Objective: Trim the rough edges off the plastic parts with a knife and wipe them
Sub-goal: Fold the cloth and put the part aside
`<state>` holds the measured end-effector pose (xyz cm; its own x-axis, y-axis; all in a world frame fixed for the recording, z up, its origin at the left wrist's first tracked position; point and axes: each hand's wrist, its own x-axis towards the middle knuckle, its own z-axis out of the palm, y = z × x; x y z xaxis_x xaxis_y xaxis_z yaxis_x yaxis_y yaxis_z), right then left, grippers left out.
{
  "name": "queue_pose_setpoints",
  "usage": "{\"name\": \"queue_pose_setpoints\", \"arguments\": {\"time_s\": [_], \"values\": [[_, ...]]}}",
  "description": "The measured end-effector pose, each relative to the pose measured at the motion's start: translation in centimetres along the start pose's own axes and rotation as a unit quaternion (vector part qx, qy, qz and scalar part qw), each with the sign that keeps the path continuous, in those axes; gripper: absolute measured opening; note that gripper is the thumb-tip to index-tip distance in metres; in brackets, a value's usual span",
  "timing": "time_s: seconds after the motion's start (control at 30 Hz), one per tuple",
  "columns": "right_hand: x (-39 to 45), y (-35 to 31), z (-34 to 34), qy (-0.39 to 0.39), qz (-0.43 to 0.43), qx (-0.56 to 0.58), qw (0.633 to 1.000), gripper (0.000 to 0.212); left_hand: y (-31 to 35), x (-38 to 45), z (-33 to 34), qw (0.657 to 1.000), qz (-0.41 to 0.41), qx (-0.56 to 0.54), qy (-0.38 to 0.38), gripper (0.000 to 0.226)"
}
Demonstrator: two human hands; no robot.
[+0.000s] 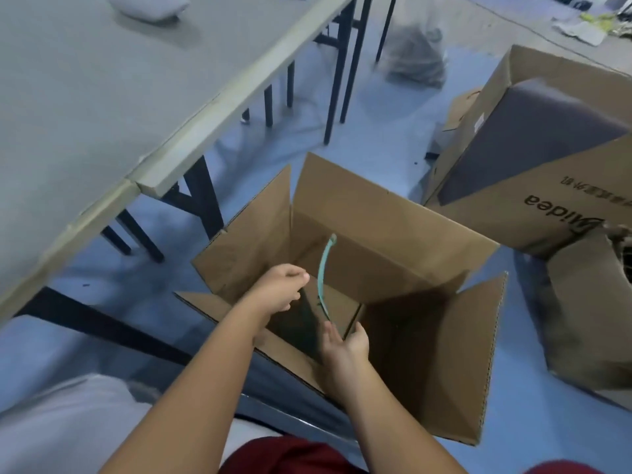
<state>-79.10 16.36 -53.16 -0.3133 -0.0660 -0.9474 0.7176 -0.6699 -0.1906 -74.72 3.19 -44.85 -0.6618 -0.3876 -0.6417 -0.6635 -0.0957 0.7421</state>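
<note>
While both bare forearms reach forward from the near edge, the right hand (345,343) is inside the open cardboard box (427,371), fingers loosely spread at the lower end of one curved teal plastic part (323,278); whether they pinch it cannot be told. The left hand (282,289) hovers over the box's left rim, fingers curled, with nothing visible in it. One part only is counted; it stands nearly upright inside the box, its top leaning on the far inner wall. The box floor is dark and its contents are hard to make out.

Farther right, a second carton (547,206) with printed lettering holds a dark grey block; a crumpled brown sheet (588,319) beside it is cut off by the frame edge. At left, a grey table (102,97) on black legs carries one pale bundle (150,6), blurred. The floor (376,124) is blue. At the far end, one greyish translucent bag (415,53) is smeared by motion blur.
</note>
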Motion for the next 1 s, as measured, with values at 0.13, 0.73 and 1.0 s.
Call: {"name": "queue_pose_setpoints", "arguments": {"time_s": [0.13,0.73,1.0], "values": [[-3.9,1.0,4.1,-0.035,-0.097,-0.09,0.991,0.019,4.3,-2.7,-2.7,0.994,0.1,0.015,0.03,0.023],[-34.2,40.9,11.9,-0.732,-0.369,-0.551,0.159,0.018,-8.8,-31.3,-32.7,0.709,0.105,-0.101,0.69,0.023],[-33.9,49.2,10.5,-0.681,-0.45,-0.575,-0.045,0.019,-18.6,-37.0,-37.0,0.626,-0.113,0.004,0.772,0.02]]}}
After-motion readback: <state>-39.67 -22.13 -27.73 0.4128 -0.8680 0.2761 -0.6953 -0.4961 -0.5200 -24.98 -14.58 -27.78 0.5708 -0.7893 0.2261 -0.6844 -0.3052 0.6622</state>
